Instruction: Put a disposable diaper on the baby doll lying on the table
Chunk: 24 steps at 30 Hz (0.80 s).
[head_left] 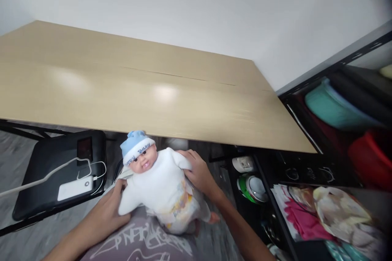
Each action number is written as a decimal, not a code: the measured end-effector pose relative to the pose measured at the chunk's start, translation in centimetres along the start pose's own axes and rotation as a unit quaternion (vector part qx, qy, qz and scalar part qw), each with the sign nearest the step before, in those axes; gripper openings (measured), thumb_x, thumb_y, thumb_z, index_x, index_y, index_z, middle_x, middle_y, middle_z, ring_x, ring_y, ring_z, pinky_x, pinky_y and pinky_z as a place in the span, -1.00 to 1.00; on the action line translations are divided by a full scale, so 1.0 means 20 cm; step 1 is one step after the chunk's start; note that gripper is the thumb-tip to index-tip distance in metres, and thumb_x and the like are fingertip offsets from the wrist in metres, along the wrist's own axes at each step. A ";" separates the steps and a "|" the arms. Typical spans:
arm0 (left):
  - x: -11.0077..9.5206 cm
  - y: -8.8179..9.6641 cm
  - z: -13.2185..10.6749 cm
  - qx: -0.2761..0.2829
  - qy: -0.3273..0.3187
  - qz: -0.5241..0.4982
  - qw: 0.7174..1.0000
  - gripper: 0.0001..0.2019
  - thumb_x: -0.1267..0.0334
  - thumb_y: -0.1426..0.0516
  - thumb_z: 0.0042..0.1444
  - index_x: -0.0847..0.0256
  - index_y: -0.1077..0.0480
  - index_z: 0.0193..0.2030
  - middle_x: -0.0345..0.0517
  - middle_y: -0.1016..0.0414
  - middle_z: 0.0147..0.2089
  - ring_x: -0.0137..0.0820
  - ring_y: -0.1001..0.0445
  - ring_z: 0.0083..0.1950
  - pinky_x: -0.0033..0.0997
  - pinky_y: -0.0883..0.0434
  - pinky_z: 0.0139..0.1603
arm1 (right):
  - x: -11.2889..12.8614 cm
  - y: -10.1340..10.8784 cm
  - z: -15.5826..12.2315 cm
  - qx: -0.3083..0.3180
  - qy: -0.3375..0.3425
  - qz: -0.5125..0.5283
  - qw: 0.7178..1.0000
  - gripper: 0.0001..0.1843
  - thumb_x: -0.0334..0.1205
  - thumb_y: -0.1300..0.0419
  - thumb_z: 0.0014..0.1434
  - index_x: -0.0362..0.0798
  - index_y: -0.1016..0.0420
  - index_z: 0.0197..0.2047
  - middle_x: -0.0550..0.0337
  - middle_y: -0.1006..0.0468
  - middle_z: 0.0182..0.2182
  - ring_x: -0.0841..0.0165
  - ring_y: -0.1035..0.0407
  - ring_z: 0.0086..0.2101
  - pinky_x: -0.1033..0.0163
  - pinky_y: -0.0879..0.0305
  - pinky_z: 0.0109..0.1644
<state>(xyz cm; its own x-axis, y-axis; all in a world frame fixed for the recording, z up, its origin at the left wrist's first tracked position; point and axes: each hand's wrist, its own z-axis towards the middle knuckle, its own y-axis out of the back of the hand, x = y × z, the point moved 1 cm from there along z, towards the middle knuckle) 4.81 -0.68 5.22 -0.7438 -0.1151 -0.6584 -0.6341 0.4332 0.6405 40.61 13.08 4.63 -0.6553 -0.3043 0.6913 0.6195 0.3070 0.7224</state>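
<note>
A baby doll (162,183) lies face up in front of my body, just below the table's near edge. It wears a light blue cap (136,147) with a white lettered band, a white long-sleeved top and a patterned diaper (180,214). My left hand (113,206) grips the doll by the sleeve on the left, thumb below it. On the other side, my right hand (197,169) is closed round the opposite sleeve near its end. The doll's arms are held outward, and one bare foot (214,217) shows at the lower right.
A wooden table (147,89) stretches ahead against a white wall. At the left, a black chair (33,187) bears a white power bank (75,188) with a cable and a dark phone (84,149). Shelves on the right hold a teal basin (330,104), a red container (370,159) and cloths (306,216).
</note>
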 end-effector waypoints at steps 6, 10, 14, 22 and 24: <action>0.04 -0.02 0.08 0.042 0.056 0.062 0.996 -0.47 0.03 -0.16 0.23 0.19 -0.24 0.27 0.16 -0.70 0.04 0.10 -0.69 0.04 -0.08 -0.51 0.06 | -0.12 -0.22 0.17 0.045 -0.022 0.010 0.999 -0.35 -0.44 -0.23 0.33 0.00 -0.59 0.45 -0.04 -0.68 0.32 0.02 -0.54 0.29 0.01 -0.39 0.47; 0.08 -0.03 0.07 0.027 0.040 0.145 0.988 -0.42 -0.07 -0.14 0.26 0.28 -0.35 0.29 0.28 -0.74 0.03 0.25 -0.69 0.04 0.14 -0.47 0.20 | -0.21 -0.34 0.17 0.051 -0.034 0.037 0.997 -0.36 -0.44 -0.26 0.32 -0.08 -0.59 0.45 -0.08 -0.65 0.38 0.01 -0.49 0.37 0.00 -0.32 0.55; 0.16 -0.01 0.06 0.008 0.011 0.199 0.980 -0.37 -0.02 -0.18 0.28 0.31 -0.40 0.38 0.32 -0.74 0.07 0.26 -0.69 0.11 0.19 -0.45 0.25 | -0.25 -0.32 0.06 -0.026 -0.051 0.088 0.994 -0.62 -0.15 -0.30 0.44 0.00 -0.71 0.25 -0.04 -0.75 0.19 0.05 -0.58 0.25 -0.04 -0.45 0.43; 0.21 0.00 0.02 -0.048 -0.063 0.195 0.978 -0.48 0.00 -0.28 0.31 0.17 -0.47 0.33 0.20 -0.61 0.32 0.17 -0.60 0.27 0.18 -0.49 0.27 | -0.20 -0.28 -0.16 -0.020 -0.083 0.180 0.980 -0.66 0.09 -0.34 0.44 0.01 -0.78 -0.01 0.03 -0.83 -0.05 0.12 -0.70 -0.02 0.04 -0.56 0.17; 0.15 0.02 0.04 -0.094 -0.102 0.182 0.973 -0.39 -0.14 -0.31 0.36 0.15 -0.42 0.39 0.21 -0.56 0.40 0.16 -0.57 0.33 0.17 -0.50 0.29 | -0.20 -0.29 -0.16 -0.014 -0.098 0.187 0.977 -0.63 0.12 -0.34 0.43 0.00 -0.79 -0.02 0.01 -0.84 -0.06 0.10 -0.71 -0.04 0.03 -0.57 0.16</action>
<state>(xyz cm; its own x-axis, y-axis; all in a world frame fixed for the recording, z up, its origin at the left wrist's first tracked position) 2.48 -0.26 3.13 -0.8814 0.2029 -0.4266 -0.3780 0.2385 0.8945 41.06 9.63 -2.24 -0.4486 0.0042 0.8937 0.8417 0.3383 0.4209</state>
